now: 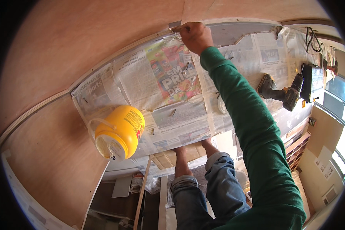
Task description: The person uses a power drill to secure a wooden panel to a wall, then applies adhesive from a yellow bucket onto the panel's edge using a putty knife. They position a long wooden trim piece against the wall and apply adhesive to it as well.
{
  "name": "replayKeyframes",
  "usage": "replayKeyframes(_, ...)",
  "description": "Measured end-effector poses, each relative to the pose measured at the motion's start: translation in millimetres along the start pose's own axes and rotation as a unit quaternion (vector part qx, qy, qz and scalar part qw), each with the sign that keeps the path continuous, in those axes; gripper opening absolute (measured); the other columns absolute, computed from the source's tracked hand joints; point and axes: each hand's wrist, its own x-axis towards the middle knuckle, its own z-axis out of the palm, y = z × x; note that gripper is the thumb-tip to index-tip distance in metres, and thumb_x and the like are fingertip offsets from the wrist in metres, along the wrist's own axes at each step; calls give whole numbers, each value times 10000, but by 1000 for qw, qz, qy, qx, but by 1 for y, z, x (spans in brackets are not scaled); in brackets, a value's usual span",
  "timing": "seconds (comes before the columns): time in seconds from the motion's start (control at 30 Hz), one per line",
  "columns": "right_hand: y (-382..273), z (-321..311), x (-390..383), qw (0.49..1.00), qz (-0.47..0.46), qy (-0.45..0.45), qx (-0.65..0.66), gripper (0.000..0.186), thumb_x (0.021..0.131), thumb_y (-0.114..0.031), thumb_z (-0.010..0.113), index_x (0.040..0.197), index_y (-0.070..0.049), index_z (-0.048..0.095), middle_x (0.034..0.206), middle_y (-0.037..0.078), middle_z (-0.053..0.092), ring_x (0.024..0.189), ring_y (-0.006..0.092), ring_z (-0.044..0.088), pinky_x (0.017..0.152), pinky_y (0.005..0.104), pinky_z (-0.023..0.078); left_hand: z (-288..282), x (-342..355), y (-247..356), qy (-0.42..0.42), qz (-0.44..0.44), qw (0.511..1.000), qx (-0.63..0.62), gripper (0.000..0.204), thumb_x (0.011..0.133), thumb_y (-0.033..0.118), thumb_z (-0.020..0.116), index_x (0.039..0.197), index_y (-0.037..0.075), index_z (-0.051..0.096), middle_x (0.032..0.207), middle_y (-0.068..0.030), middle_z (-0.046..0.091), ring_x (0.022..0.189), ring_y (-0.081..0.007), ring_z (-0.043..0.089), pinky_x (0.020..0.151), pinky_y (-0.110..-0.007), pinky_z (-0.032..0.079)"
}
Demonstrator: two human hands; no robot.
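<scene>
Green-sleeved, a right hand (pixel 196 37) grips a thin tool (pixel 175 29) beyond the yellow bucket (pixel 127 124). The tool's tip points left, long axis sideways.

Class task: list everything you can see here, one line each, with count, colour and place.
Bucket: one, yellow, left of centre.
Newspaper sheets: several, grey-white with coloured print, middle.
Nails or screws: several, dark, on the newspaper.
Drill: one, dark with yellow, right.
Boxy item: one, black and grey, beside the drill.
Cable: one loop, black, upper right.
Panels: several, reddish brown, top and left.
Cardboard-like sheet: at least one, brown, lower centre.
Slatted rack: one, brown, right.
Window panes: several, bluish-white, far right.
Smaller background clutter: too unclear to count.
Legs: two, in rolled blue jeans, bottom centre.
Right hand: one, green-sleeved, closed, upper centre.
Left hand: not in view.
</scene>
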Motion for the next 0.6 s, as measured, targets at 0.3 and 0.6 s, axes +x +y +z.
replayKeyframes(0.3, 12, 10, 4, 995, 20, -33, -94, 230, 844, -240, 593, 873, -63, 737, 854, 220, 699, 842, 443, 669, 802, 494, 549, 1, -1, 2, 24, -29, 998, -51, 638, 989, 349, 601, 1510, 118, 315, 1463, -94, 446, 1273, -276, 494, 1039, -478, 452)
replayKeyframes(0.6, 3, 2, 10, 996, 21, -59, -64, 250, 846, -267, 606, 915, -83, 763, 871, 206, 709, 862, 421, 682, 815, 474, 556, 4, -4, 10, 28, -34, 995, -85, 657, 986, 354, 612, 1516, 110, 311, 1475, -93, 437, 1282, -276, 489, 1039, -480, 453)
